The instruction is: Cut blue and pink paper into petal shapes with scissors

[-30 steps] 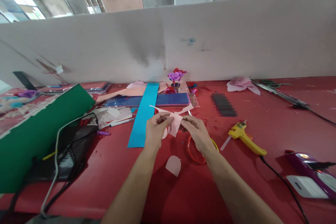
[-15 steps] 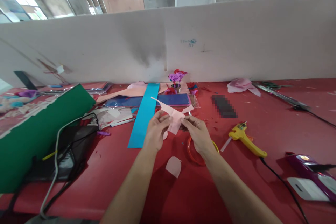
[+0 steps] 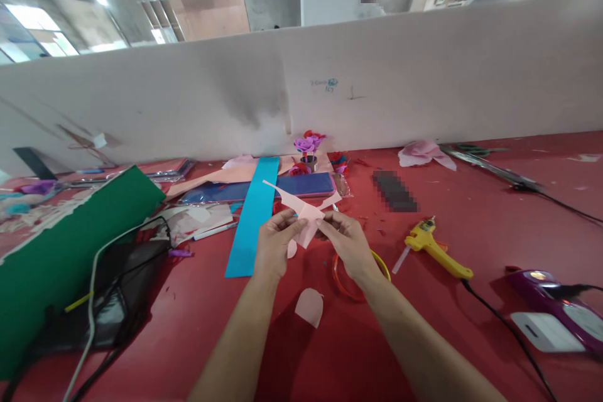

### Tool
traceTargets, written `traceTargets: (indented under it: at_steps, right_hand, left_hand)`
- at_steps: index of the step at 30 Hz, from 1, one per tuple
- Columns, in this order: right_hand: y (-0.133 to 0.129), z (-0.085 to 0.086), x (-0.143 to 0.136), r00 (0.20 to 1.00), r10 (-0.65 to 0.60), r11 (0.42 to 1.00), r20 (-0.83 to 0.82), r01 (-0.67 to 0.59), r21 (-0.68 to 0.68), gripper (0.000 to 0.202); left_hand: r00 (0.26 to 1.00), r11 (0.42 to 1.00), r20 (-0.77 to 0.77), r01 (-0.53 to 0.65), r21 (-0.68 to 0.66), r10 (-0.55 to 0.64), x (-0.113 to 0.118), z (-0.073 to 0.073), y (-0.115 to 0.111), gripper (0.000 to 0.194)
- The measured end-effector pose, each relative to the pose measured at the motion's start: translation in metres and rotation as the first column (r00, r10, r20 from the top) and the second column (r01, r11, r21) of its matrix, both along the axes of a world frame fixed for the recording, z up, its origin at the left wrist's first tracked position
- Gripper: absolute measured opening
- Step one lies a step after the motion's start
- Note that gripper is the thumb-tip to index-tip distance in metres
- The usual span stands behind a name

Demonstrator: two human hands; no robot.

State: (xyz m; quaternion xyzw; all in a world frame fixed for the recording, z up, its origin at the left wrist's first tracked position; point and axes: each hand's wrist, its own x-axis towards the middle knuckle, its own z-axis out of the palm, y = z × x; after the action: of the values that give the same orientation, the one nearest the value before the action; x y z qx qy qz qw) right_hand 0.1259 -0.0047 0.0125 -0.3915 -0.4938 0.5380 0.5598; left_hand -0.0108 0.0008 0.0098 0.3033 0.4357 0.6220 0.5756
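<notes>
Both hands pinch one piece of pale pink paper [image 3: 308,217] above the red table. My left hand [image 3: 277,242] grips its left side between thumb and fingers, and my right hand [image 3: 346,240] grips its right side. The paper has a crease down its middle and thin cut strips sticking out at the top. Below the hands, a rounded pink paper petal [image 3: 309,308] lies on the table, and a smaller pink piece [image 3: 292,249] shows beside my left hand. Under my right wrist sits a red and yellow ring [image 3: 342,279], partly covered.
A blue strip [image 3: 252,226] lies left of the hands, near a green sheet [image 3: 85,264] and a black bag [image 3: 122,289] with cables. Paper flowers [image 3: 308,143] stand in a small pot behind. A yellow glue gun [image 3: 436,248] and a purple power strip [image 3: 551,301] lie right.
The pink paper is now bent along its middle, its lower end narrower, with the hands slightly closer together. The whole view has shifted a little.
</notes>
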Motion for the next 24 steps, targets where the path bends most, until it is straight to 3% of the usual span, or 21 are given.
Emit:
traceTargets:
  at_steps: [8,15,20,22,24]
  right_hand:
    - [0.003,-0.003,0.000,1.000,-0.024,1.000,-0.013,0.024,-0.009,0.017]
    - [0.001,0.000,0.003,0.991,-0.114,0.993,0.074,0.111,0.044,0.018]
    - [0.011,-0.006,0.011,0.966,-0.226,0.964,0.125,0.240,-0.114,0.020]
    - [0.014,-0.009,0.016,0.959,-0.179,0.968,0.220,0.211,-0.133,0.019]
    - [0.012,-0.010,0.021,0.904,-0.043,0.989,0.425,0.098,-0.108,0.018]
  left_hand:
    - [0.999,0.999,-0.008,0.035,0.042,-0.035,0.001,-0.004,0.000,0.032]
    - [0.984,0.995,-0.154,0.097,0.031,-0.091,-0.005,-0.006,0.003,0.034]
    - [0.954,0.992,-0.277,0.124,0.027,-0.112,-0.020,-0.001,0.006,0.026]
    - [0.944,0.996,-0.323,0.077,0.038,-0.061,-0.028,-0.002,0.009,0.019]
    - [0.943,0.999,-0.332,0.025,0.042,-0.010,-0.034,-0.004,0.012,0.017]
